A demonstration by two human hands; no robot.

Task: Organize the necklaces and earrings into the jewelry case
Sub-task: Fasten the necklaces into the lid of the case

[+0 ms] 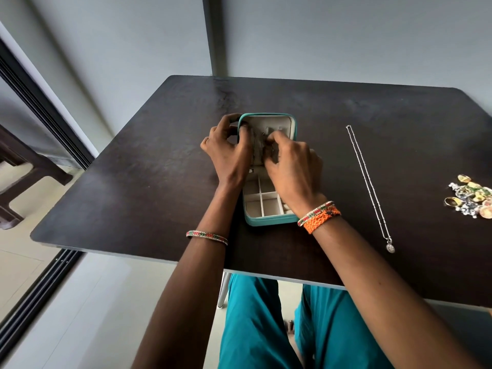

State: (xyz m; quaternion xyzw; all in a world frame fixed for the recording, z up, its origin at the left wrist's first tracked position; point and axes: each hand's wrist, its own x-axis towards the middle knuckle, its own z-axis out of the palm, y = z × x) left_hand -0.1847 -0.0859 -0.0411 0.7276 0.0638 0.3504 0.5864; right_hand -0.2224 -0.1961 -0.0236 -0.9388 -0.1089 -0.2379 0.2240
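Note:
A teal jewelry case [269, 221] lies open on the dark table, its cream lid upright at the back and its divided compartments toward me. My left hand [229, 150] grips the lid's left edge. My right hand [290, 162] pinches something small at the hooks inside the lid, where a thin chain [254, 145] hangs; my fingers hide what they pinch. A silver necklace [368, 185] with a round pendant lies stretched out on the table to the right of the case. A pile of earrings [472, 199] sits at the far right edge.
The dark table [149, 182] stands against a grey wall, with its near edge over my lap. A dark wooden bench [24, 166] stands on the floor at the left, beyond a sliding-door track.

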